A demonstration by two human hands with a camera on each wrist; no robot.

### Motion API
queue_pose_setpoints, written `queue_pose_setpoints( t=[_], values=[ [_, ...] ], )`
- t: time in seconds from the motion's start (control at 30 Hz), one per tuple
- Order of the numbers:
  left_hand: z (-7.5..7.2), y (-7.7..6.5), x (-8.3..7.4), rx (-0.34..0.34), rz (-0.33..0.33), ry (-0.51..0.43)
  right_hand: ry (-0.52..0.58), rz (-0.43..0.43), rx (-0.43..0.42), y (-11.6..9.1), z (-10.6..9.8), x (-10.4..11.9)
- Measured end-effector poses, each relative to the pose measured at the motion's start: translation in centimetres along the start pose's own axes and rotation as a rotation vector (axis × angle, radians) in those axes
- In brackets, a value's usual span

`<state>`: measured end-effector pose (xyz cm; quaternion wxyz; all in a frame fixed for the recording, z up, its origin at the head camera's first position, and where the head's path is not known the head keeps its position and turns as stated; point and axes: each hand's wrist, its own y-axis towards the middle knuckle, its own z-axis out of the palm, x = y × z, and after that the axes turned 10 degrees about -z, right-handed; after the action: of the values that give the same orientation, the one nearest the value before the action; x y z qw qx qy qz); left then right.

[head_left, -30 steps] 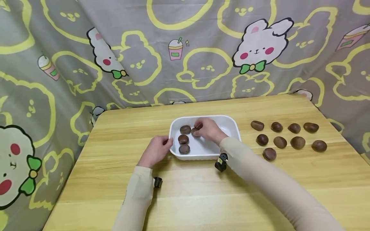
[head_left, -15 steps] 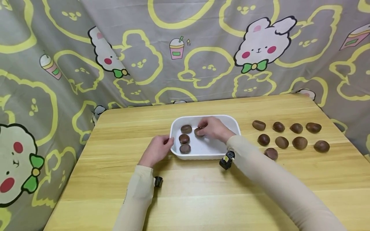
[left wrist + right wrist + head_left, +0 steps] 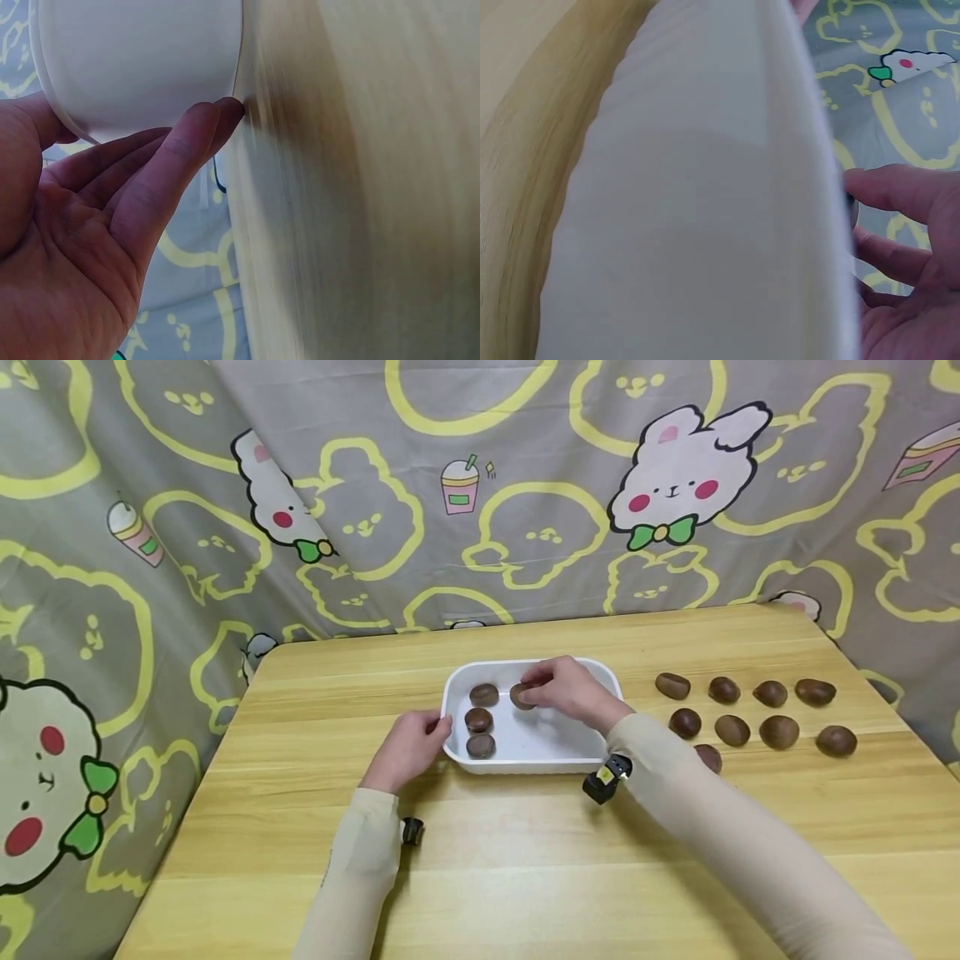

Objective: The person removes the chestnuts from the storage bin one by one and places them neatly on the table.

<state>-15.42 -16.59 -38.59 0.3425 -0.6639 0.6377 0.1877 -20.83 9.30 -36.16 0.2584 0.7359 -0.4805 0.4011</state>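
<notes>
Right hand [image 3: 567, 689] is pinching chestnut [image 3: 520, 696], fingers [image 3: 900, 191] barely apart | left hand [image 3: 405, 747] is gripping white dish [image 3: 532, 767] | chestnut likely proving light, hard, slick, favoring side holds

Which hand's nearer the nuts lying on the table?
Right. The right hand pinches a nut at the tray, left of the table nuts; the left hand grips the tray's left end, farther away.

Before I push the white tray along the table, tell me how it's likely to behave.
The white tray will probably stay stiff, since its walls look even and unbent. Tipping seems unlikely, as it sits low and broad on the table. The three chestnuts along its left end may shift, being rounded and loose.
</notes>
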Motion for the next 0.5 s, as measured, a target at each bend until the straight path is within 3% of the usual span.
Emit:
queue_pose_setpoints(
  t=[0.5],
  values=[
    [0.0,0.2,0.0,0.010,-0.014,-0.004,0.059,-0.032,-0.033,-2.9,-2.1,-0.6]
  ],
)
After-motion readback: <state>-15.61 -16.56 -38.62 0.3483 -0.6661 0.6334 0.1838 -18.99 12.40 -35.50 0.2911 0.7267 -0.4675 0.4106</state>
